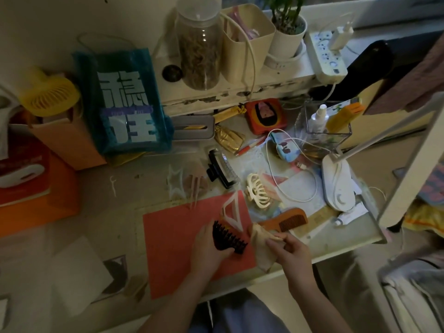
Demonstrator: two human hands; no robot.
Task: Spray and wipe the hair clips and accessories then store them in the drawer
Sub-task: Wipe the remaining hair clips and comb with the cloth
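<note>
Wiping step: the left hand grips a dark claw clip while the right hand brings a beige cloth up beside it, so the wipe of this clip looks to be in hand.
Dark claw clip: dark brown or black, a row of curved teeth pointing up and right, held just above the red mat at the desk's front edge; its finish is too dim to judge for dirt or wetness.
Left hand: fingers curled under and round the clip's body, thumb side hidden.
Right hand: thumb and fingers pinch a bunched fold of the cloth, the rest hanging below the hand.
Next move: by my reading, the cloth needs to be pressed onto the teeth and drawn along them, with the clip turned to reach the inner faces.
Waiting pieces: a cream claw clip, a black claw clip, a clear triangular clip on the mat and a wooden comb lie near, none in a hand.
Spray bottle: a white one stands in a clear box at the back right, well apart from both hands.
Drawer: I cannot make one out, so storing looks some way off.
</note>
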